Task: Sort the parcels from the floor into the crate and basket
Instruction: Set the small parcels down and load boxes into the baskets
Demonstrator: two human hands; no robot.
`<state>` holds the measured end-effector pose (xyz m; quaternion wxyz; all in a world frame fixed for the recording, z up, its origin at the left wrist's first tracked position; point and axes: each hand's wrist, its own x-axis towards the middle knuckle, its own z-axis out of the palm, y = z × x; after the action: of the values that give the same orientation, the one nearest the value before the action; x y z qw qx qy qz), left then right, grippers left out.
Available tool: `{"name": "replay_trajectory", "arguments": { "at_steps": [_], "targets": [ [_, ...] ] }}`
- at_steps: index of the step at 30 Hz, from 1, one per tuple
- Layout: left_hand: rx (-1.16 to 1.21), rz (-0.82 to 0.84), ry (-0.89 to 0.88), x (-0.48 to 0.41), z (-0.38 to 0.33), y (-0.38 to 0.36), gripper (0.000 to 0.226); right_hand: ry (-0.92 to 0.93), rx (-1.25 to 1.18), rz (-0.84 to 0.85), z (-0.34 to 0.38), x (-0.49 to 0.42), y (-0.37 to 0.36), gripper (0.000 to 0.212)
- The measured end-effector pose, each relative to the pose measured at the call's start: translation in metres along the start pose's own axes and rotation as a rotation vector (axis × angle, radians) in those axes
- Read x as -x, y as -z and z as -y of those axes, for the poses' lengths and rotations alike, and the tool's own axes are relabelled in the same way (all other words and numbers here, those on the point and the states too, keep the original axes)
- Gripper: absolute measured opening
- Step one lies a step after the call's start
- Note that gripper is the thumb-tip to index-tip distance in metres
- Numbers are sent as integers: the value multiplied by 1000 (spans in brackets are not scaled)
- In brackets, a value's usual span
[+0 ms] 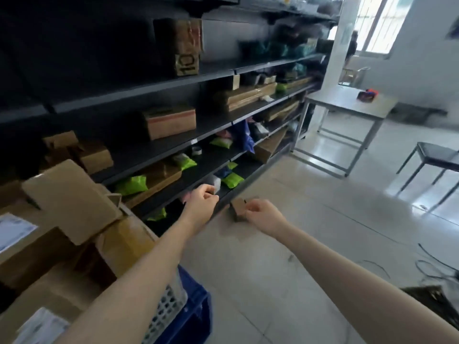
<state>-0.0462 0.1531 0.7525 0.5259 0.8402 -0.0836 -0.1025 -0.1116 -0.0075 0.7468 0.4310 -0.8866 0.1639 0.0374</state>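
My right hand (263, 216) is shut on a small brown cardboard parcel (238, 209), held out over the tiled floor just in front of the lowest shelves. My left hand (202, 202) is stretched to the edge of a low shelf, its fingers curled; a white packet (216, 184) lies right at the fingertips, and whether they grip it is unclear. A blue crate (192, 316) stands at the bottom under my left forearm, with a white perforated basket (166, 306) inside or against it.
Dark shelving (154, 155) runs along the left, holding cardboard boxes and green bags (232, 180). Large cardboard boxes (69, 202) are stacked at the near left. A metal table (347, 105) and a black stool (432, 155) stand to the right. Cables (432, 264) lie on the floor.
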Motion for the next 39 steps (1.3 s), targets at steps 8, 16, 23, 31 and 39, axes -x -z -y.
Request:
{"name": "replay_trajectory", "arguments": {
  "at_steps": [8, 16, 23, 31, 39],
  "targets": [
    [-17, 156, 148, -111, -31, -126, 42, -238, -249, -48, -103, -98, 115, 18],
    [-40, 214, 203, -307, 9, -199, 11, -348, -297, -27, -171, -298, 142, 15],
    [-83, 231, 358, -511, 78, -268, 13, -466, -196, 15, -246, -518, 124, 7],
    [-94, 209, 576, -624, 187, -330, 8, -560, -104, 161, -330, -657, 79, 10],
    [60, 10, 686, -733, 441, -458, 22, -424, -88, 349, -492, -832, -103, 24]
  ]
}}
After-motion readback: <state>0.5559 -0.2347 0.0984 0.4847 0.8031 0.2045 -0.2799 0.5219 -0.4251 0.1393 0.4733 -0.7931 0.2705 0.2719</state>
